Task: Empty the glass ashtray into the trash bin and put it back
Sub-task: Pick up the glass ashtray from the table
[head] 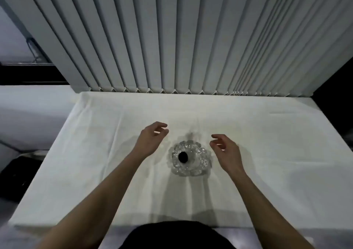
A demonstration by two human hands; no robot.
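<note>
A clear cut-glass ashtray [191, 158] with a scalloped rim sits on the white tablecloth [95, 163], near the table's middle. A small dark lump [183, 157] lies inside it. My left hand [151, 140] hovers just left of the ashtray, fingers curled and apart, holding nothing. On the other side, my right hand [225, 150] is held the same way, a short gap from the rim. Neither hand touches the glass. No trash bin is in view.
Vertical white blinds [191, 38] hang along the table's far edge. A dark shape [17, 174] sits low beyond the table's left edge. The near table edge runs just above my dark clothing [172, 235].
</note>
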